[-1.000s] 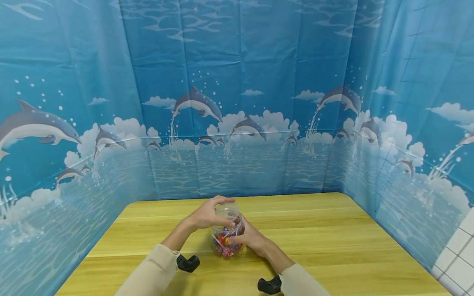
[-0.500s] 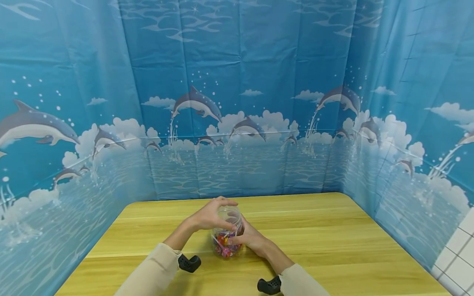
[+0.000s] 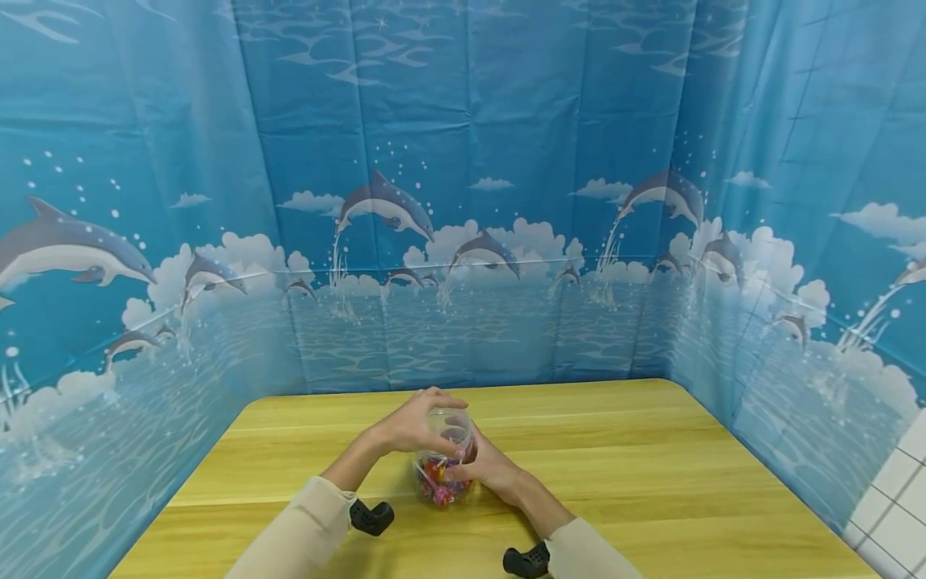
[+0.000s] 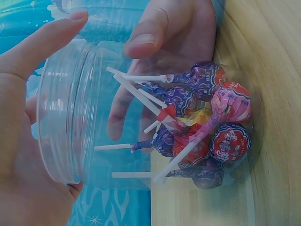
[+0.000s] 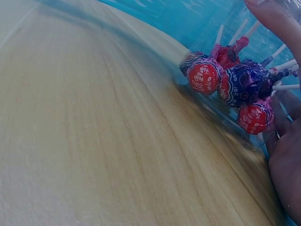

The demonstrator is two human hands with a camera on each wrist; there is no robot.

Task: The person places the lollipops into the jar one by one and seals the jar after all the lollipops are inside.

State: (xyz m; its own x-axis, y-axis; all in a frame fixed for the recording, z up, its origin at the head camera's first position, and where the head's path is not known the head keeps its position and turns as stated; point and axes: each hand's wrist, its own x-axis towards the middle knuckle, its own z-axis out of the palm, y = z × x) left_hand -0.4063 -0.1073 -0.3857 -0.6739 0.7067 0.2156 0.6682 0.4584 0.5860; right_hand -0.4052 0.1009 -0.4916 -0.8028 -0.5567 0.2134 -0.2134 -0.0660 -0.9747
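Note:
A clear plastic jar [image 3: 452, 438] stands upright on the table. Inside are several wrapped lollipops [image 4: 188, 127], red, pink and dark purple, their white sticks pointing mostly toward the mouth. My left hand [image 3: 414, 424] holds the clear lid [image 4: 61, 117] at the jar's top, thumb on the near side and fingers reaching round the far side. Whether the lid is fully seated cannot be told. Lower down, my right hand [image 3: 493, 468] grips the jar's right side, its thumb across the front; part of its fingers is behind the jar. The right wrist view shows the lollipops [image 5: 244, 82] near the jar's bottom.
The yellow wood-grain table [image 3: 615, 466] extends around the jar on all sides. A blue dolphin-print curtain [image 3: 463, 322] hangs behind the table and along both its sides. White tiles [image 3: 893, 490] show at the far right.
My left hand has shifted slightly right and down with the lid, which was tilted above the jar's mouth and now lies more level on it. My right hand and the jar have stayed put.

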